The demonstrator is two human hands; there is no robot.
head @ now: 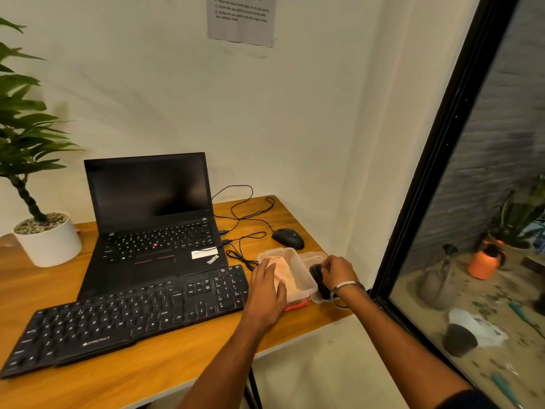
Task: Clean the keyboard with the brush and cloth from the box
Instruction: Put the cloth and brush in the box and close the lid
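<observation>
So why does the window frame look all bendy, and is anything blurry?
Head view: the wide-angle lens leans the window frame and curves the keyboard; the wall notice is too soft to read; the laptop screen is dark with faint glare.

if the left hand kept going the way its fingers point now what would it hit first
Probably the far wall of the clear plastic box: the left hand already rests on the peach cloth inside. Depth is unclear.

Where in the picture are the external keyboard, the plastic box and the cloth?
external keyboard [124, 314]: head view, middle of the key field.
plastic box [303, 271]: head view, its clear right wall.
cloth [284, 271]: head view, pale fabric inside the box.
</observation>
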